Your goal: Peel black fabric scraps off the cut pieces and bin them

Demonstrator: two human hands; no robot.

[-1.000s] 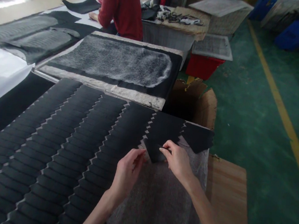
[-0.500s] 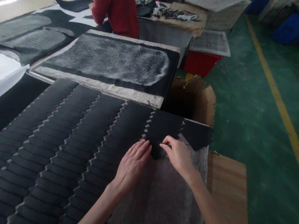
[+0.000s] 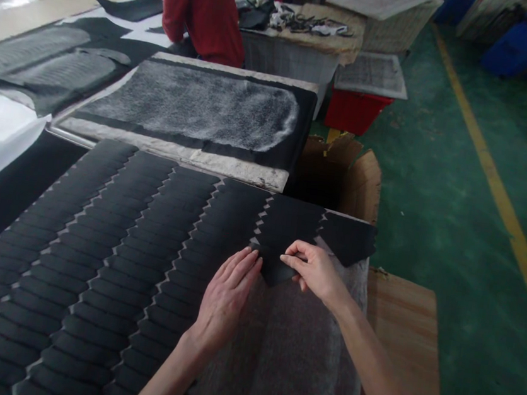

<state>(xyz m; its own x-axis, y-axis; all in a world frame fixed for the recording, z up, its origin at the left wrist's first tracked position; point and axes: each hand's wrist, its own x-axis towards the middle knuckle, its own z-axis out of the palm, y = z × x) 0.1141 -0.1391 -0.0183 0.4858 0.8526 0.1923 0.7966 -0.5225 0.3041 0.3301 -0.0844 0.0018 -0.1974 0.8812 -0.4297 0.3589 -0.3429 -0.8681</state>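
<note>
smooth matt black pieces (image 3: 142,260), rough greyish cloth (image 3: 284,352), wood-grained board (image 3: 402,340)

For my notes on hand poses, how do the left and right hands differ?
The left hand lies flattish, fingers extended; the right hand is curled, thumb towards fingers. The left hand's fingertips are at the left end of the dark piece, whereas the right hand appears to pinch it farther right. Both are bare.

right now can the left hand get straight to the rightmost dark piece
Probably not straight: the right hand sits between the left hand and the rightmost dark piece, though a path around it looks open.
</note>
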